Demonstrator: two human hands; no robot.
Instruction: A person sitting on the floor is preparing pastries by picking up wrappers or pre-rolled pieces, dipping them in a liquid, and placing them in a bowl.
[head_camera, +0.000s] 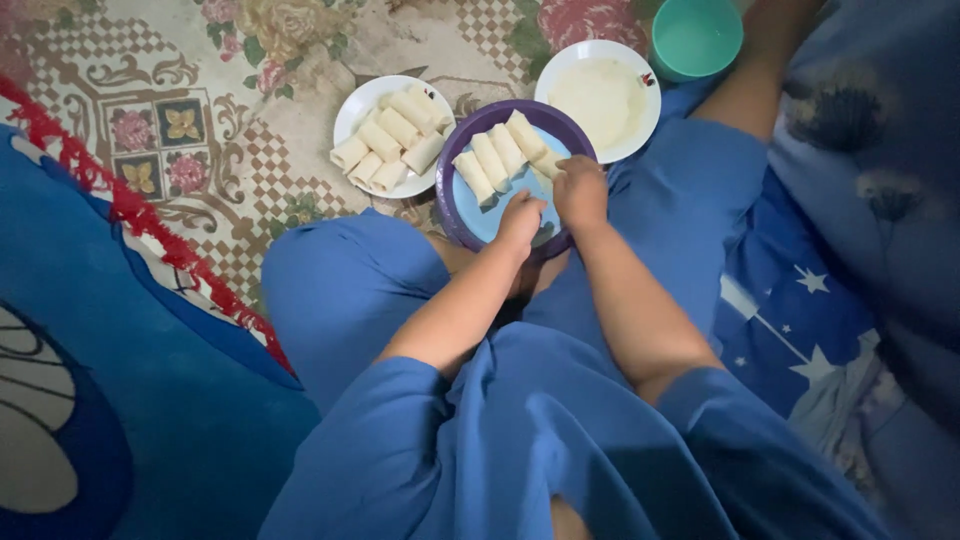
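On the purple plate (452, 215) in the person's lap, both hands work a pale roll (548, 165): right hand (581, 192) fingers curled on it, left hand (521, 218) loosely closed beside. The wrapper looks soft, light and tearable; best held at its ends.

Glossy plastic purple plate (452, 205), matt blue cloth (560, 420)

We see a plain blue short-sleeved garment filling the lower centre of the frame, forearms bare below its sleeves.
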